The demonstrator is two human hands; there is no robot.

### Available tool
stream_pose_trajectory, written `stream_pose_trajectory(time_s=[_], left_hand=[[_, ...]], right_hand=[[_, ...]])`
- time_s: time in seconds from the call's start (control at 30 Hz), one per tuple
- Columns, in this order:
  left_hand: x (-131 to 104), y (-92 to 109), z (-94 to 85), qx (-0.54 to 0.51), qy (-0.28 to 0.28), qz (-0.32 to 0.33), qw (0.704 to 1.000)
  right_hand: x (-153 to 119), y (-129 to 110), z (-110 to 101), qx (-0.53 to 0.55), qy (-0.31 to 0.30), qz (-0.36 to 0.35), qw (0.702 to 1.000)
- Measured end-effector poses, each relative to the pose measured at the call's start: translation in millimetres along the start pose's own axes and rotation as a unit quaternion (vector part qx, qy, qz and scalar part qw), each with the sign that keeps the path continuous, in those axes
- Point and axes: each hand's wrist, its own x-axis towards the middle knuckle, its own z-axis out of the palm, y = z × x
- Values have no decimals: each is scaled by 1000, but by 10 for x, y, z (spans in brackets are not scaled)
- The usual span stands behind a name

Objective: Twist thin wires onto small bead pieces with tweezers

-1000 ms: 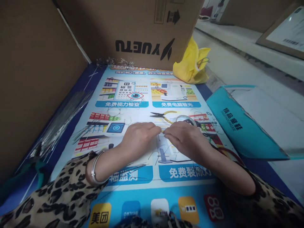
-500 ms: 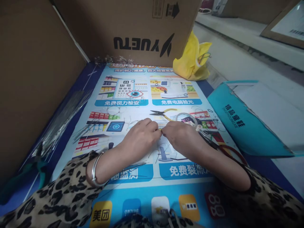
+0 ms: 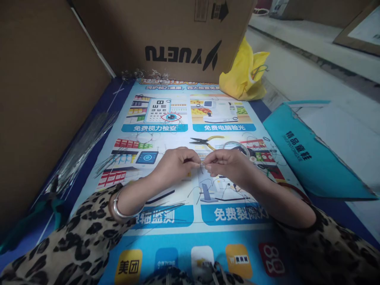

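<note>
Over the middle of the printed sheet (image 3: 196, 233), my left hand (image 3: 178, 163) and my right hand (image 3: 230, 163) meet fingertip to fingertip. Both are closed in a pinch on a small thin wire (image 3: 202, 170), of which a short end hangs below the fingertips. The rest of it is hidden by my fingers. Just beyond my hands lie pliers (image 3: 204, 141) with yellow handles, jaws pointing left. A pale ring-shaped coil (image 3: 237, 144) lies behind my right hand. Loose thin wires (image 3: 166, 209) are scattered around on the sheet.
A bundle of long silvery wires (image 3: 80, 152) and green-handled pliers (image 3: 53, 202) lie on the left. Cardboard walls (image 3: 178, 23) stand at the back and left. A yellow bag (image 3: 243, 79) sits at the back right, near a turquoise box (image 3: 305, 150).
My fingers have shifted: the left hand has opened up its grip into a looser pinch, and the right hand has turned so its fingertips show. The camera view has shifted slightly.
</note>
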Motion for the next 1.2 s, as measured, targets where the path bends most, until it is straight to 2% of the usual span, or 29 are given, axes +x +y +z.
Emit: stream_pose_trajectory(time_s=[0.07,0.13,0.27,0.43,0.8,0.9,0.97,1.0,1.03,1.1,1.2], left_hand=[[9,8,7,-92,-14,-64,994],[6,14,23,-187,-30,-124,974],[-14,11,61,-309,-58,-183,932],[-21,29,72,-347,-64,-218,910],[1,46,28,-350,-80,-210,909],[31,23,-98,-291,-78,-150,942],[53,12,-224,-191,-69,-101,974],[62,8,-292,-121,-61,-83,987],[70,4,-359,-44,-50,-70,995],[80,-9,-476,86,-29,-52,994],[88,-58,-574,185,-44,-41,981]], right_hand=[[7,-11,14,75,2,28,997],[8,-23,35,127,14,38,991],[13,-1,82,188,40,33,981],[28,70,125,242,49,16,969],[33,94,145,254,33,17,966],[18,32,16,150,19,3,989],[9,-10,-161,12,23,-20,999],[8,-19,-275,-70,45,-39,996],[12,-17,-403,-164,64,-57,983],[34,27,-683,-346,98,-64,931],[83,167,-1102,-539,123,31,833]])
